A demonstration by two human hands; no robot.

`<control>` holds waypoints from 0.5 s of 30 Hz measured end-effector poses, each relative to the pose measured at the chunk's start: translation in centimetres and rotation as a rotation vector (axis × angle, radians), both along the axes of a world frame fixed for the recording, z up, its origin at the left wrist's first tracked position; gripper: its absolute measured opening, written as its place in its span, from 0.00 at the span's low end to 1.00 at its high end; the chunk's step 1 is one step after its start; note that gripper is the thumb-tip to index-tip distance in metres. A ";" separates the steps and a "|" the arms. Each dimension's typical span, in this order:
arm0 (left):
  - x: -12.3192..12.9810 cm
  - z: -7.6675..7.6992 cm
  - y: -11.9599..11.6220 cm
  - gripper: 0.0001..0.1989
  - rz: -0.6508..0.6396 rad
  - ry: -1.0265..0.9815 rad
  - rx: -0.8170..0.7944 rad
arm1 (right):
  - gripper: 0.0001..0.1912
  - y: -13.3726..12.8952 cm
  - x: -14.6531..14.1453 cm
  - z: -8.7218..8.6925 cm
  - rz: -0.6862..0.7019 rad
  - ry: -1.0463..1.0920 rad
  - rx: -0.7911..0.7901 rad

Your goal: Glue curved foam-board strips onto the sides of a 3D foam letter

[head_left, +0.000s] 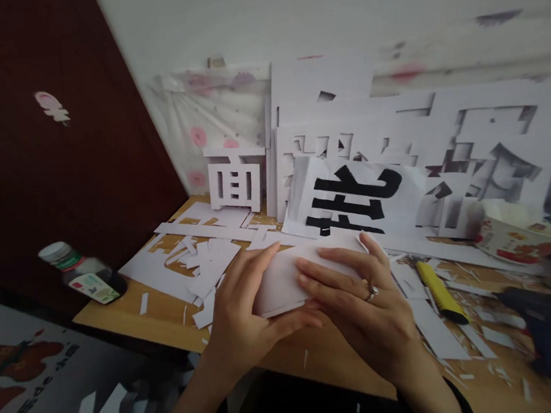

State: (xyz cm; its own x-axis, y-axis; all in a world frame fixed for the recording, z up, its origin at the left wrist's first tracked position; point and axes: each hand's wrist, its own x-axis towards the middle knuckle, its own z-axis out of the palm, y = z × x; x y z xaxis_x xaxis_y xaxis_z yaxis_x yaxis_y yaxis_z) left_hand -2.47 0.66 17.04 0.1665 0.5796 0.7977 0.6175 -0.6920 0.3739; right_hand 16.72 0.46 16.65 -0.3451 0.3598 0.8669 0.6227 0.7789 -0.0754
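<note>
Between my two hands is a white board piece point(282, 280), held near the front edge of the table. My left hand point(241, 307) grips its left side, with the thumb along the near edge and the fingers over the far side. Across its top lie the fingers of my right hand point(366, 295), which wears a ring, while its thumb is hidden. Just behind leans a white sheet with a black printed character point(362, 191). To the right of my right hand lies a yellow utility knife point(440, 291).
White cut-out boards point(325, 111) lean against the wall, beside a standing white character point(234, 179). Paper scraps point(213, 264) cover much of the wooden table point(145, 326). A bottle point(85, 277) stands at the left edge. A paper bowl point(517, 235) and a dark glue gun point(540, 324) are at right.
</note>
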 end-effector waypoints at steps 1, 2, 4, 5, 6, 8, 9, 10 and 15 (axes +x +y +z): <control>0.0 0.0 -0.1 0.34 0.003 0.002 -0.001 | 0.14 0.0 0.1 0.0 0.015 -0.010 -0.006; 0.0 -0.1 -0.1 0.33 0.003 0.003 -0.004 | 0.14 0.0 0.3 0.0 0.026 -0.017 -0.006; 0.0 -0.2 -0.2 0.31 0.001 0.005 -0.008 | 0.14 -0.1 0.5 0.0 0.043 -0.030 -0.002; 0.0 -0.3 -0.3 0.30 -0.001 0.007 -0.004 | 0.14 -0.1 0.6 -0.1 0.052 -0.046 -0.011; 0.0 -0.4 -0.3 0.30 -0.003 0.010 0.004 | 0.15 -0.2 0.7 -0.2 0.061 -0.069 -0.026; -0.1 -0.5 -0.3 0.30 -0.003 0.021 0.023 | 0.18 -0.3 0.8 -0.3 0.062 -0.111 -0.056; -0.1 -0.6 -0.3 0.30 0.001 0.027 0.031 | 0.19 -0.4 0.8 -0.4 0.051 -0.117 -0.062; -0.1 -0.7 -0.3 0.30 0.006 0.037 0.034 | 0.19 -0.5 0.7 -0.5 0.038 -0.111 -0.059; -0.2 -0.8 -0.4 0.28 0.034 0.087 0.062 | 0.16 -0.4 0.1 -1.0 0.020 -0.030 0.009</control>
State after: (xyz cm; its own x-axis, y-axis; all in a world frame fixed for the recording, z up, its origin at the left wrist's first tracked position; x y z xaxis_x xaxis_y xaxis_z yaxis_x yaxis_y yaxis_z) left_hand -2.66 0.31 16.19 0.2177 0.5356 0.8159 0.6689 -0.6907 0.2750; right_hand 16.77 0.07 15.61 -0.3783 0.3447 0.8591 0.6087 0.7918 -0.0497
